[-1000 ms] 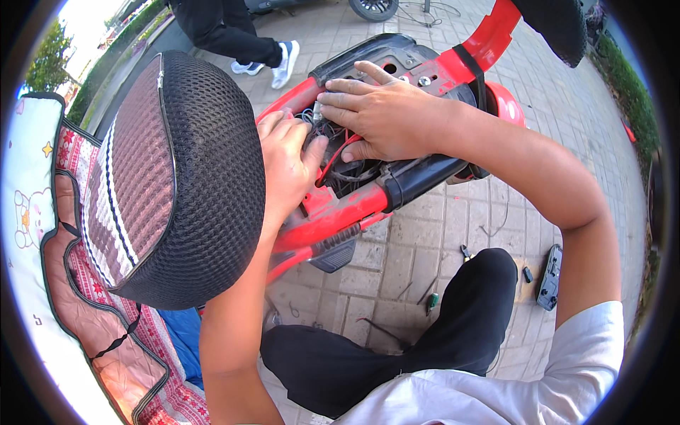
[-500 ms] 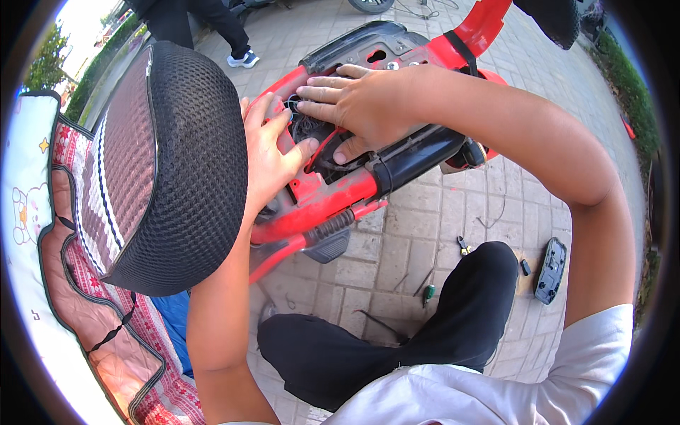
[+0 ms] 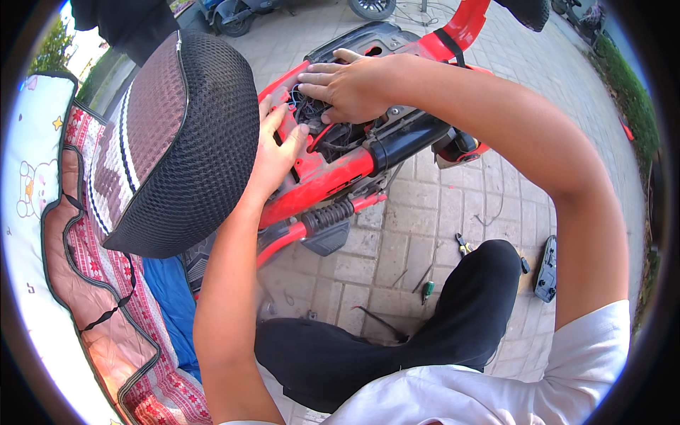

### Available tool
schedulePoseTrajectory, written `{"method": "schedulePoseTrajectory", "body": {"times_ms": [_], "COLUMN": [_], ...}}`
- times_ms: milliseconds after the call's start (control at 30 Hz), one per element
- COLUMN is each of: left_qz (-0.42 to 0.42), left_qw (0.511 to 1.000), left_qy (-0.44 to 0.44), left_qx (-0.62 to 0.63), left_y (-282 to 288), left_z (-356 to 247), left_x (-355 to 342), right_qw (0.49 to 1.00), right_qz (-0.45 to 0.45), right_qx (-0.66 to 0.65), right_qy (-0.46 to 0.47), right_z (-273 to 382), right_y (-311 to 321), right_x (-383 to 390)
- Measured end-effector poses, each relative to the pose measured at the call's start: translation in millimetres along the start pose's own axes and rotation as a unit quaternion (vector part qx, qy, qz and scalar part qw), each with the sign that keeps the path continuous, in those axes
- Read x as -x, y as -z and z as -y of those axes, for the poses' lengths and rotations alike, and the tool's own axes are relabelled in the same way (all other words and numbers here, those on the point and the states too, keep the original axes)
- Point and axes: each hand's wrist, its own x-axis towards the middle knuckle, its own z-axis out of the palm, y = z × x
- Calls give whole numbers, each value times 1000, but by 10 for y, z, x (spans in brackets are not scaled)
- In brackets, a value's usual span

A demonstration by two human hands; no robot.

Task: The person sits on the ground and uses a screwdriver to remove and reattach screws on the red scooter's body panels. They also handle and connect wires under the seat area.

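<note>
Grey paving [image 3: 397, 265] is strewn, beside the dark-trousered knees, with a green-handled screwdriver [image 3: 428, 289], pliers [image 3: 462, 245] and a dark plastic part [image 3: 546, 269]. Beyond them, the red vehicle frame [image 3: 319, 185] is reached by both hands, its exposed wiring [image 3: 306, 106] lying between them. The left hand [image 3: 275, 157] is laid open on the frame, thumb spread; the right hand [image 3: 358, 88] is stretched palm-down over the wiring, and whether anything is pinched beneath cannot be told. Farther off, a dark-clothed person [image 3: 134, 32] and a wheel [image 3: 372, 7] are seen.
</note>
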Motion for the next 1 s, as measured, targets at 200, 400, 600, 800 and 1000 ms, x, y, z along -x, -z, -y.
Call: {"method": "schedulePoseTrajectory", "body": {"times_ms": [200,400,600,800,1000], "left_qz": [27,78,69,173,155], "left_qw": [994,985,995,980,980], "left_qy": [-82,-69,-54,-34,-48], "left_qx": [-73,-139,-56,-92,-119], "left_y": [37,76,135,65,116], "left_z": [115,82,48,193,2], "left_x": [-53,-269,-285,-320,-328], "right_qw": [996,994,996,984,930], "right_qz": [-80,-72,-30,-81,-249], "right_qx": [-35,-77,-88,-161,-266], "right_qy": [32,37,7,8,39], "right_z": [-3,-44,68,-81,-407], "right_y": [-29,-36,-150,56,259], "right_x": [45,70,109,248,419]}}
